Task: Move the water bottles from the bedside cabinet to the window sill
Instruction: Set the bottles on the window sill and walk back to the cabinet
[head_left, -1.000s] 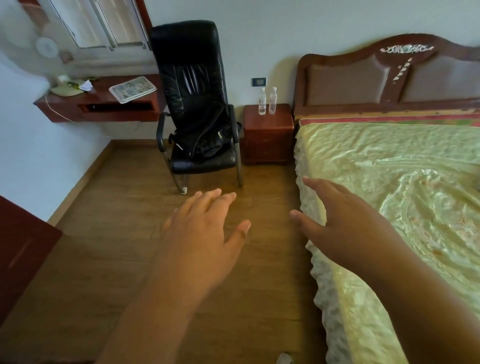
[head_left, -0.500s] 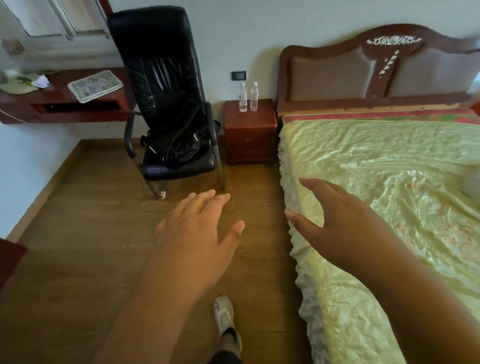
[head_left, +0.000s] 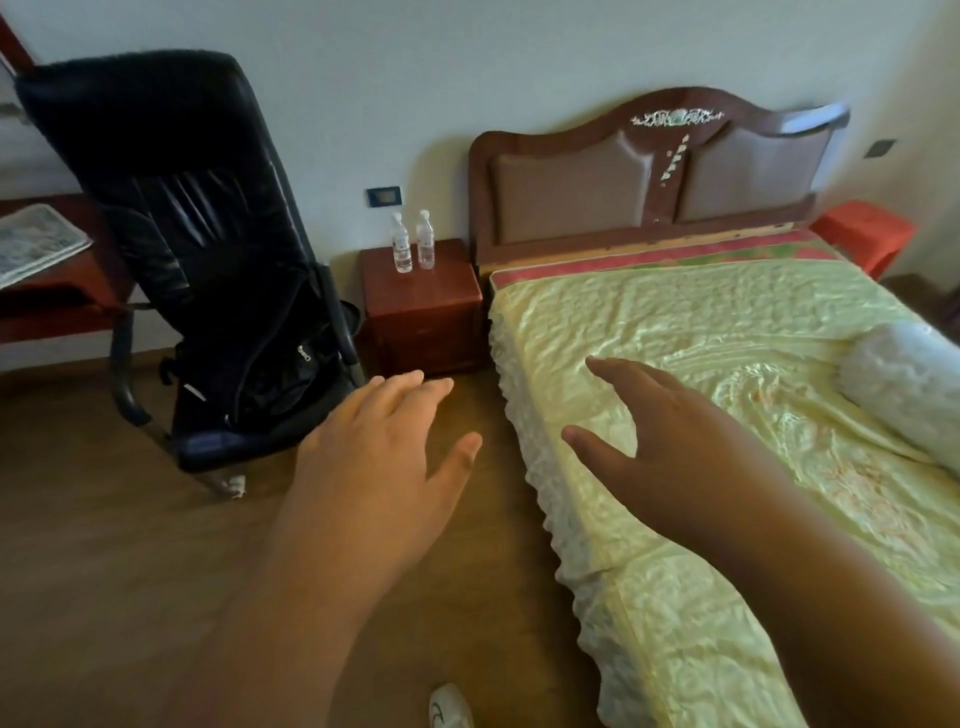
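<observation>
Water bottles stand upright, side by side, at the bedside cabinet's back edge. We hold left hand and right hand spread, empty, well short.

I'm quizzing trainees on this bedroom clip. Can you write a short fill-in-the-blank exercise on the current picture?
1. ____ water bottles stand on the bedside cabinet.
2. The cabinet sits between the bed and a black ____.
3. Both the left hand and right hand are open and hold ____.
4. A folded ____ lies on the shelf at far left.

Missing words: two; chair; nothing; newspaper
</observation>
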